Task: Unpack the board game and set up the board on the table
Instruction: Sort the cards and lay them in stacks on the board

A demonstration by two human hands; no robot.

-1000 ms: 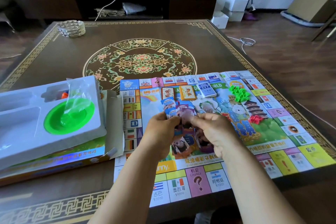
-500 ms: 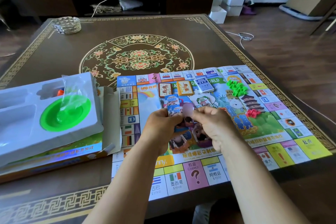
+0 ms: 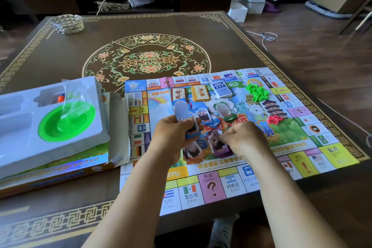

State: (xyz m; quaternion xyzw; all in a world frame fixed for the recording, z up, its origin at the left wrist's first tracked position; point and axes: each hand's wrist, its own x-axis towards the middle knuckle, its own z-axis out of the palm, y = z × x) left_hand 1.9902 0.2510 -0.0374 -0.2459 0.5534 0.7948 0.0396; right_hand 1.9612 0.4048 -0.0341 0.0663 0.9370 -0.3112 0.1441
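I had the board point(image 3: 302, 139) flat on the table's point(image 3: 231, 46) near right. My left hand point(image 3: 173, 137) gripped a wad of play money point(image 3: 182, 112); my right hand point(image 3: 243, 139) pinched a purple stack point(image 3: 218, 144) mid-board. Best dealt by colour, edges squared.

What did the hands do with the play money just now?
The right hand came away from the left hand and went down to the purple bills on the board. The left hand kept gripping its stack of bills. The card piles, green houses and tray stayed put.
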